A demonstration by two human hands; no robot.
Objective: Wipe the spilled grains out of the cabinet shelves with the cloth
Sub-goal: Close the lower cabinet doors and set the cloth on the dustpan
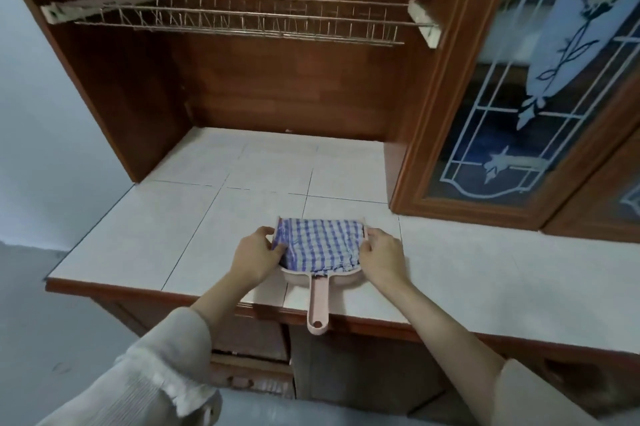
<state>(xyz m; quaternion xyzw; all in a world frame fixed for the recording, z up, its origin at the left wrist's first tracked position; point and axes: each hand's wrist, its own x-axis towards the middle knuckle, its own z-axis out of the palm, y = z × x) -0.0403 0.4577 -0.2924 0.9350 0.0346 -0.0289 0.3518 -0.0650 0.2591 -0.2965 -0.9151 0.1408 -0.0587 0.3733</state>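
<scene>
Brown wooden cabinet (284,72) stands open over a white tiled counter (173,224), a wire dish rack (242,21) across it; no grains are visible. Near the front edge a pink plastic dustpan (317,281) holds the folded blue-and-white checked cloth (320,245), its handle overhanging. Left hand (258,254) pinches the cloth's left edge; right hand (382,254) curls onto its right. Lifting carelessly could tip the pan off the counter.

Dim, soft, slightly blurred; wide-angle bending at edges.
</scene>
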